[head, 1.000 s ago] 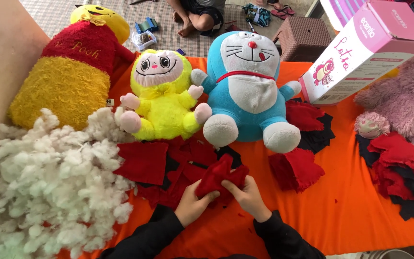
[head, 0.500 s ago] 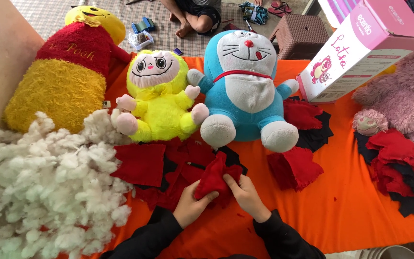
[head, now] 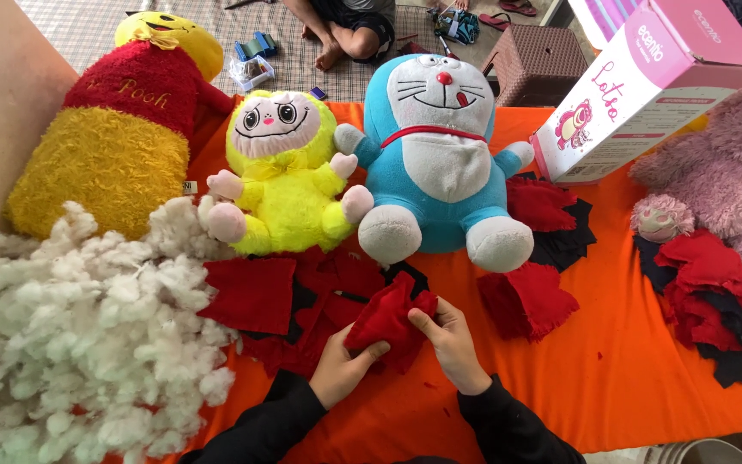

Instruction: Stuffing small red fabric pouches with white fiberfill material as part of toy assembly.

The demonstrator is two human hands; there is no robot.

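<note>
Both hands work a red fabric piece (head: 386,320) just above the orange-covered counter (head: 629,378): the left hand (head: 339,369) closes on its lower edge from below, while the right hand (head: 455,342) pinches its right side, thumb pressed into the cloth. A heap of white stuffing (head: 70,335) lies well to the left of the hands, a blue cat plush (head: 440,163) and a yellow plush (head: 289,176) sit just beyond them, and red felt scraps (head: 527,299) rest beside the right hand

Four plush toys sit around the orange cloth (head: 629,378): one yellow-red bear (head: 109,137), one yellow doll (head: 289,176), one blue cat (head: 440,155), one pink bear (head: 723,176). There is one pink box (head: 646,86) and one heap of white stuffing (head: 79,326).
</note>
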